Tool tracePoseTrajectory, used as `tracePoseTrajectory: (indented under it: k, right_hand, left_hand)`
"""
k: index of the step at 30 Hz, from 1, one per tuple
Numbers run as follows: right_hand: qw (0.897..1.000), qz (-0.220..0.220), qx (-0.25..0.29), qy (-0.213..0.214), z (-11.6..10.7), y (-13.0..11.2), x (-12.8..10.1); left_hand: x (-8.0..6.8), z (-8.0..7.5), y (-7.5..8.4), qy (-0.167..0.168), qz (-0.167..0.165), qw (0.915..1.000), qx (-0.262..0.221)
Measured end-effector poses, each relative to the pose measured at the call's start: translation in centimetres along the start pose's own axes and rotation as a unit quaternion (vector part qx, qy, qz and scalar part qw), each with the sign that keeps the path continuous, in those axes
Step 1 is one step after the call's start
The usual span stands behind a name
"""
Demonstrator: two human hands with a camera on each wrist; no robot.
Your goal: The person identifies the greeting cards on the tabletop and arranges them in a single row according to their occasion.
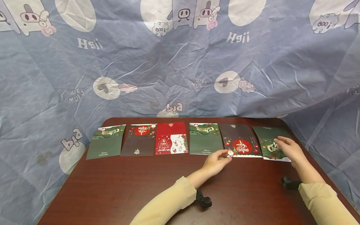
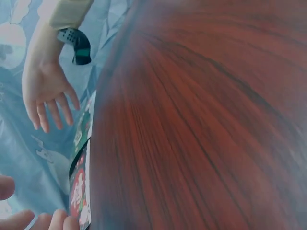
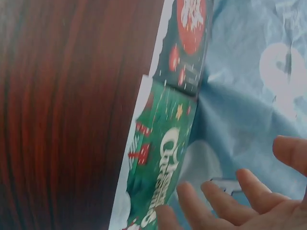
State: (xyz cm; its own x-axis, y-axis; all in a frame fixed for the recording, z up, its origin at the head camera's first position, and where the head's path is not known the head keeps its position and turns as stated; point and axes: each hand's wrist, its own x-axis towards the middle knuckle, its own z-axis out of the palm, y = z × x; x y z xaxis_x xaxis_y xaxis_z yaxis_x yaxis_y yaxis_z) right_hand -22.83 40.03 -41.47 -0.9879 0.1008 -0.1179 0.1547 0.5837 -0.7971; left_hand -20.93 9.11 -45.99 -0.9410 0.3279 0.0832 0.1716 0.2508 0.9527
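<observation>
Six Christmas cards lie in a row along the far side of the dark wooden table [image 1: 168, 187]. My left hand [image 1: 217, 162] [image 2: 43, 221] lies on the table, fingers relaxed, with its fingertips at the lower left corner of the dark card with a red circle [image 1: 240, 140] [image 2: 79, 187] [image 3: 187, 43]. It holds nothing. My right hand [image 1: 289, 149] [image 3: 249, 211] [image 2: 45, 91] is spread flat over the right part of the green card [image 1: 267, 137] [image 3: 160, 158] at the row's right end. I cannot tell whether it touches the card.
To the left lie a green card [image 1: 205, 139], a red and white card [image 1: 171, 139], a dark card [image 1: 139, 140] and another green card [image 1: 105, 142]. A blue cartoon-print cloth [image 1: 180, 78] hangs behind and drapes around the table. The table's right edge is close to my right hand.
</observation>
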Motion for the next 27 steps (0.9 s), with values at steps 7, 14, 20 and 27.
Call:
tracePoseTrajectory:
  k: [7, 14, 20, 27]
  right_hand:
    - [0.997, -0.041, -0.061, -0.022, 2.0, -1.5, -1.3]
    - [0.987, -0.095, -0.130, -0.009, 4.3, -2.6, -2.1]
    - [0.976, -0.134, -0.171, -0.007, 5.7, -3.8, -3.3]
    - [0.964, -0.172, -0.203, -0.002, 7.4, -5.6, -5.0]
  left_hand:
    - [-0.7, -1.8, 0.2, -0.012, 0.033, 0.9923, 0.119]
    - [-1.6, -3.2, 0.0, -0.034, 0.066, 0.9743, 0.213]
    - [-2.4, -4.5, -0.1, -0.052, 0.090, 0.9497, 0.295]
    - [-3.4, -6.1, -0.1, -0.065, 0.101, 0.9140, 0.388]
